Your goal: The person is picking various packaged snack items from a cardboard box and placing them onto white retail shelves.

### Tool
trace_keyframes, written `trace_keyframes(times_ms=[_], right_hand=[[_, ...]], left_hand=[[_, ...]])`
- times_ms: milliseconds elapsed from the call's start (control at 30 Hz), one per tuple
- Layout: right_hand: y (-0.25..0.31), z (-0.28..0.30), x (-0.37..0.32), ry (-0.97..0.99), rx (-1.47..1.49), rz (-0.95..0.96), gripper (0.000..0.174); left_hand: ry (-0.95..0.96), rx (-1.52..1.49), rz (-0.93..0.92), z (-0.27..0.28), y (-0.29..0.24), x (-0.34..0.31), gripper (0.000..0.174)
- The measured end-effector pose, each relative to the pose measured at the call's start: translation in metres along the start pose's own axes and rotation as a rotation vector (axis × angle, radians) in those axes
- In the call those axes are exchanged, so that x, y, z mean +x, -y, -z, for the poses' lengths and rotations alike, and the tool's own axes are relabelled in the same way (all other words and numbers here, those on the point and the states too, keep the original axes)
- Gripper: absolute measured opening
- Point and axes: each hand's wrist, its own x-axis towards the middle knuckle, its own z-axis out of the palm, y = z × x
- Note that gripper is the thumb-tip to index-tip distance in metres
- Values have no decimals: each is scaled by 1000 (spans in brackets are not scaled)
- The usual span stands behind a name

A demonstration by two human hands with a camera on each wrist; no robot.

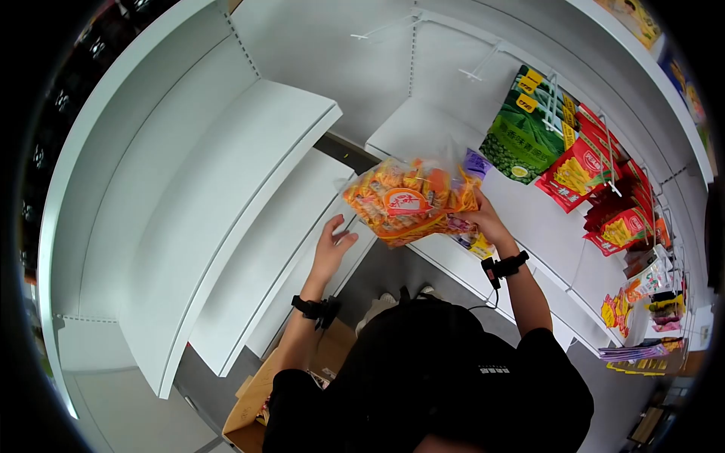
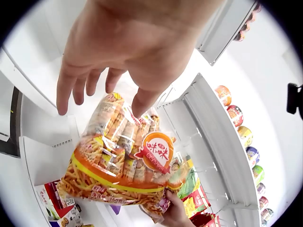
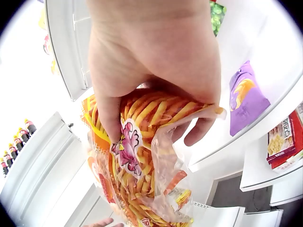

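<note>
A large clear-and-orange bag of snack packets is held up in front of the shelves. At its right end my right hand grips it; in the right wrist view the thumb and fingers of that hand curl round the bag's edge, part of the fingers hidden behind it. My left hand is just left of the bag, fingers spread and holding nothing. The left wrist view shows the left hand above the snack bag, its fingers bent loosely downward.
White shelf boards stand at the left and a white shelf at the right. Green and red snack bags hang on hooks at the right. A purple bag lies on a shelf. Below is an open cardboard box.
</note>
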Motion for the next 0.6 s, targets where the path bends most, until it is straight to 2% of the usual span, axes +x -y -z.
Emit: trace_keyframes(times_ms=[67, 200, 300, 433, 600], right_hand=[[1, 4, 0, 0, 66, -12, 61], [4, 7, -1, -3, 141, 19, 64], [3, 12, -1, 0, 174, 49, 66], [-4, 20, 2, -9, 136, 12, 66], [6, 29, 13, -15, 138, 1, 64]], left_hand=[[104, -9, 180, -13, 0, 6, 81], [300, -198, 412, -40, 7, 21, 92], [302, -273, 375, -64, -4, 27, 90], [366, -306, 385, -71, 1, 54, 79], [316, -282, 380, -78, -12, 81, 75]])
